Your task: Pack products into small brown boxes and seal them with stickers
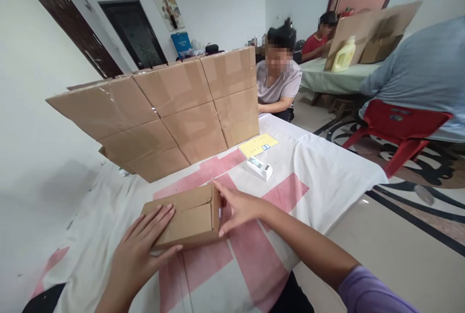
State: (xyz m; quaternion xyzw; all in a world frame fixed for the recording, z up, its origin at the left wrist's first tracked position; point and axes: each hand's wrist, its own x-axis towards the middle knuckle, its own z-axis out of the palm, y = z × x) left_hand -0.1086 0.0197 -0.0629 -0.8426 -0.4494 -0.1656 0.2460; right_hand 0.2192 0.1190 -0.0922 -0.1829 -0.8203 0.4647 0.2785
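Observation:
A small closed cardboard box (191,211) lies on the cloth in front of me, with a seam running across its top flaps. My left hand (145,240) grips its left part, fingers spread over the top and thumb along the near side. At the right end, my right hand (236,206) holds the box between the fingers at the far corner and the thumb at the near one. Part of that end face is hidden by the hand. Beyond it sit a small white device (259,168) and a yellow sheet (257,146) with small blue-edged squares.
A wall of stacked cardboard boxes (181,104) stands along the table's far side. The white and pink tablecloth (319,177) hangs over the right edge. One person (279,75) is behind the wall's right end; others sit near a red chair (403,119) and another table.

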